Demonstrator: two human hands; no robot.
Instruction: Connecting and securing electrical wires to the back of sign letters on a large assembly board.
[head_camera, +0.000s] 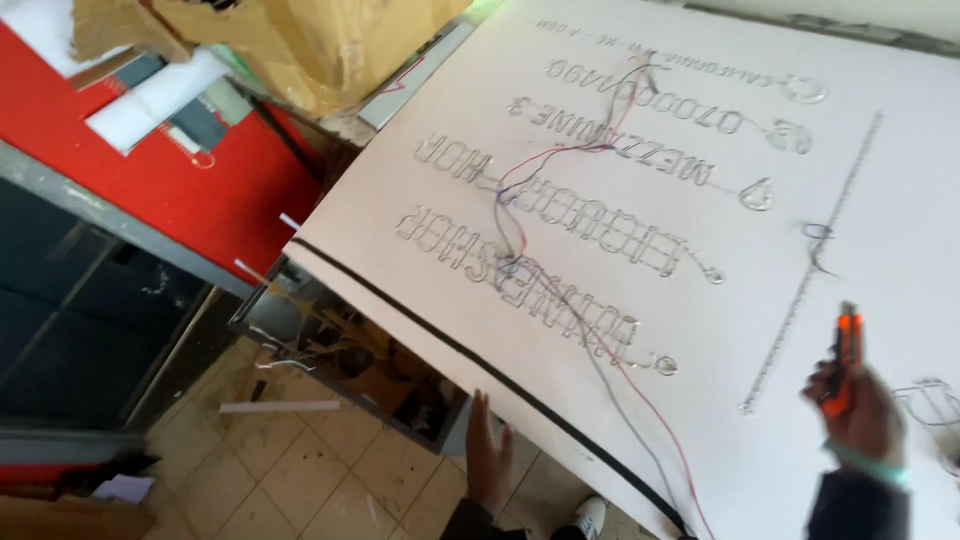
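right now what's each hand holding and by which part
The right hand grips an orange-and-black tool by its lower end. The left hand holds nothing; it rests against the white board's black-trimmed edge.

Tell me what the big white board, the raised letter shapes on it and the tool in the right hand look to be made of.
White board: probably foam or plastic sheet, matte, with a thin dark edge.
Letter shapes: seemingly clear glossy tubing or acrylic, glinting, with thin red and grey wires running between them.
Tool in the right hand: orange and black, likely plastic; blurred.
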